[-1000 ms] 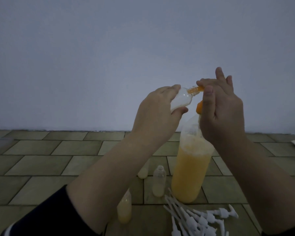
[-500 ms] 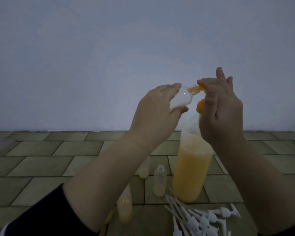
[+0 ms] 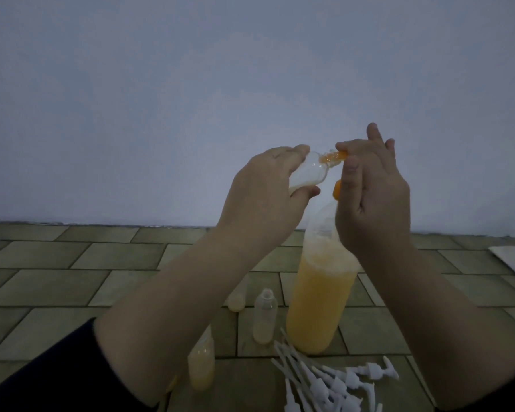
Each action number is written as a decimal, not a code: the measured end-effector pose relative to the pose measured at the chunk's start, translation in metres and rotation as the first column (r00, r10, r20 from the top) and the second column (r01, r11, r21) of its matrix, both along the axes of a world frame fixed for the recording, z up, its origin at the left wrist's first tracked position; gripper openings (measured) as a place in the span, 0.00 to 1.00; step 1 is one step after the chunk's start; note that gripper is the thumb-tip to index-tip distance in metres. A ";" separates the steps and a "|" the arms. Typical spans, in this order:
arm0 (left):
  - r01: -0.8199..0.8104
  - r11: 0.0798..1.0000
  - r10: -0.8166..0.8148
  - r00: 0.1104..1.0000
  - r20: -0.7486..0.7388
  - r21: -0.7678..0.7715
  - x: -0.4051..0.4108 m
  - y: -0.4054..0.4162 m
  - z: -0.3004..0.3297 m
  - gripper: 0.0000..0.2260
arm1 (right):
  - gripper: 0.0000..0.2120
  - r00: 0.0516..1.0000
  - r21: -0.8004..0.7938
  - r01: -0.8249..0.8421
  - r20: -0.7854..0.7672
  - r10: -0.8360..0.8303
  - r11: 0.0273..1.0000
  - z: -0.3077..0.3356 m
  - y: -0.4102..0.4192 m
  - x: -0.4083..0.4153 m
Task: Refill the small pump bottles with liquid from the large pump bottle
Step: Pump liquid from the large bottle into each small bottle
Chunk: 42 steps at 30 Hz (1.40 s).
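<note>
One bottle (image 3: 238,295) half behind forearm.

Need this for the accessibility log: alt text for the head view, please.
A left hand holds a small clear bottle tilted against the orange spout of a large bottle of yellow-orange liquid, the right hand at its pump. Small bottles and loose white pump tops sit on the tiled floor.

place: plain indoor room, kind unclear | cues: bare pale wall (image 3: 191,99); tiled floor (image 3: 57,281) as work surface; dim light
</note>
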<state>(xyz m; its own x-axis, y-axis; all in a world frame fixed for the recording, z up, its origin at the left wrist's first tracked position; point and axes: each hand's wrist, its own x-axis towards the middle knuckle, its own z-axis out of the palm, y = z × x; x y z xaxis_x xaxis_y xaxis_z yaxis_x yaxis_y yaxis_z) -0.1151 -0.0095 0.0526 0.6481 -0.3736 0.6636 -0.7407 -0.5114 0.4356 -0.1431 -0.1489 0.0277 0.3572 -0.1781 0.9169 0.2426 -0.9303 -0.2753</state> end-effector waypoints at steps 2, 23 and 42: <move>-0.005 1.000 0.005 1.000 -0.001 0.017 0.000 -0.002 -0.004 0.24 | 0.19 1.000 0.024 0.005 0.020 -0.005 1.000 -0.009 -0.002 0.004; 0.018 1.000 -0.017 0.998 -0.057 0.010 0.002 0.005 -0.001 0.25 | 0.23 0.997 -0.015 0.022 -0.072 -0.023 1.000 0.003 0.005 0.000; 0.030 0.999 -0.030 0.999 -0.033 -0.017 0.002 -0.002 0.004 0.25 | 0.20 0.999 0.021 0.020 0.027 -0.021 1.000 -0.005 0.004 0.003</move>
